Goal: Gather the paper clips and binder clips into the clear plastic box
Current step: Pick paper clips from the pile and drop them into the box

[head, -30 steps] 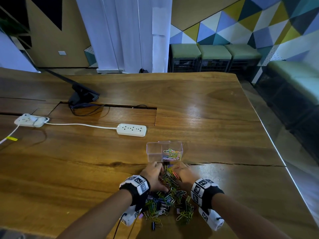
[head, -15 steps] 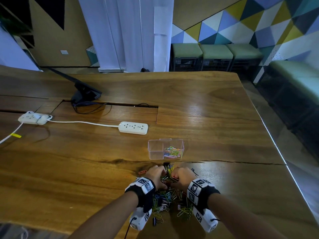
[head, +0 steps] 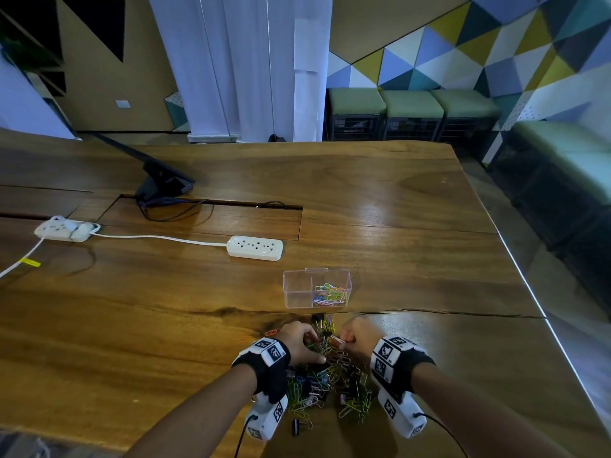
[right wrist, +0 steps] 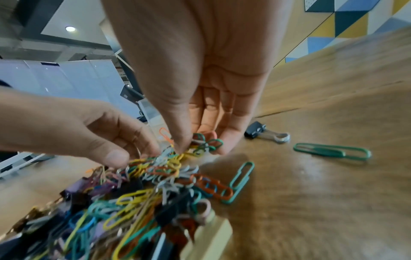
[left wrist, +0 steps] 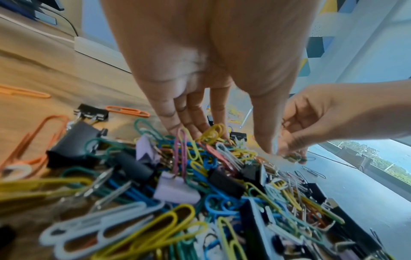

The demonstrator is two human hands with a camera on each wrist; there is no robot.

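A heap of coloured paper clips and black binder clips (head: 327, 375) lies on the wooden table (head: 132, 325) near its front edge. Just beyond it stands the clear plastic box (head: 317, 288), with paper clips in its right compartment and its left one bare. My left hand (head: 299, 342) is curled over the heap's far end, fingertips (left wrist: 195, 130) dug into the clips (left wrist: 200, 176). My right hand (right wrist: 195, 146) pinches a small bunch of paper clips (right wrist: 206, 142) between thumb and fingers, close beside the left hand (right wrist: 106, 140).
Loose orange clips (head: 271, 332) lie left of the heap, and a stray binder clip (head: 297, 426) lies at its near edge. Right of the heap lie green paper clips (right wrist: 331, 151) and a black binder clip (right wrist: 255, 132). A white power strip (head: 255, 247) sits behind the box.
Both hands have drawn slightly back from the box and closed together on the heap's far end. The right hand's fingers have tightened round a bunch of clips.
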